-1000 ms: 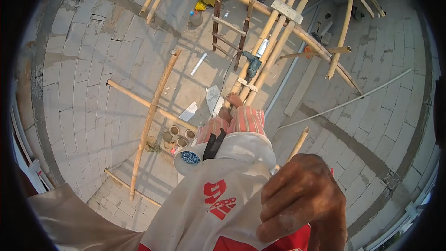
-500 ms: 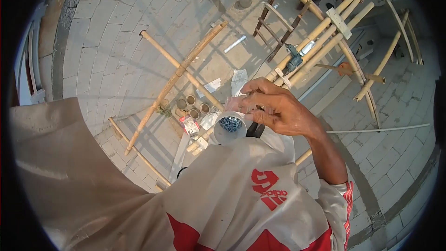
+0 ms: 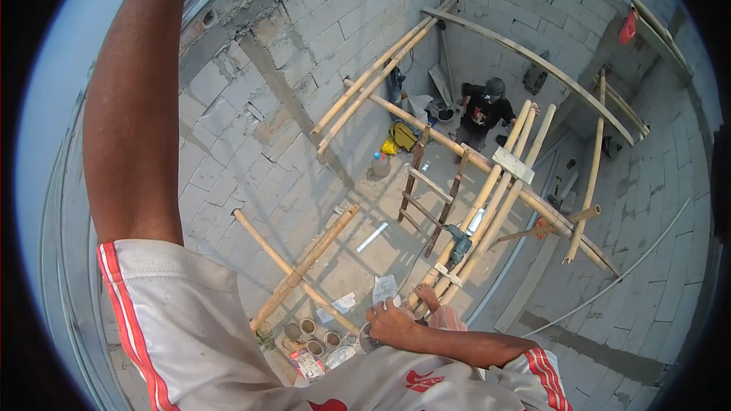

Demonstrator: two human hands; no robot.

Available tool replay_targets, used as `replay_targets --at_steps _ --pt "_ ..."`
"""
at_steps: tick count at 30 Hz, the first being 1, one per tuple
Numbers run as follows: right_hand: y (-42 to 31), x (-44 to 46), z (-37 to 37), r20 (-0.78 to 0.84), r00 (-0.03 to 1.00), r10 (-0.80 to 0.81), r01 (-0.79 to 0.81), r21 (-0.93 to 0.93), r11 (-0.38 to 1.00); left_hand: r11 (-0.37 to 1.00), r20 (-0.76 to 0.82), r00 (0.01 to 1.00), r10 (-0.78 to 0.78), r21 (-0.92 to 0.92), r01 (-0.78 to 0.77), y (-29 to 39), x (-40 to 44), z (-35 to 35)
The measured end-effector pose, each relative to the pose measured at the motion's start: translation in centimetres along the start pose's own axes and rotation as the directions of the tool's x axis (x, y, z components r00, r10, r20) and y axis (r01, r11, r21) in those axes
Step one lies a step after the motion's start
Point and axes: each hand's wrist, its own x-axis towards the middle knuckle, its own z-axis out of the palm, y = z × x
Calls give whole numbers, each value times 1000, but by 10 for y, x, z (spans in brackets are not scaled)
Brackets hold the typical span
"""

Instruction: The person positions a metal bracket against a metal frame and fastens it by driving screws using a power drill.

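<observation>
My left arm (image 3: 133, 106) is raised past the top edge on the left, so my left hand is out of frame. At my waist, my right hand (image 3: 392, 325) has its fingers curled over the rim of a pale cup (image 3: 368, 341). My hand and shirt hide most of that cup, and whatever the fingertips hold cannot be made out. Beyond the hand, a bare foot (image 3: 428, 297) rests by the bamboo poles (image 3: 499, 209). On those poles lies a dark power drill (image 3: 458, 245).
A person in dark clothes (image 3: 484, 110) is on the floor below. A wooden ladder (image 3: 430, 198) leans by the poles. Several small pots (image 3: 308, 326), a water jug (image 3: 380, 165) and a yellow bag (image 3: 400, 137) stand on the floor. Block walls (image 3: 640, 259) surround the space.
My left arm has come into view, stretched upward. My right hand has lowered at the cup, and its screws are hidden now. The view has tilted up, showing more walls and the other person.
</observation>
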Motion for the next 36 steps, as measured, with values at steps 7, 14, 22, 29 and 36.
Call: replay_targets --at_steps 7,14,22,29,36 --pt "17 -7 27 18 999 28 -30 145 989 997 39 996 -74 -4 74 -11 26 -2" --pt "15 -12 24 10 996 85 -86 69 994 981 -14 984 -177 81 178 -27 38 13" --pt "20 -16 23 -100 995 -4 6 24 1000 959 62 959 -277 74 272 -22 42 6" --pt "26 -15 17 -155 979 -136 146 56 988 959 41 961 -275 88 271 -17 37 7" --pt "23 -15 -18 209 977 -41 32 47 998 963 41 963 -268 43 266 -6 31 3"
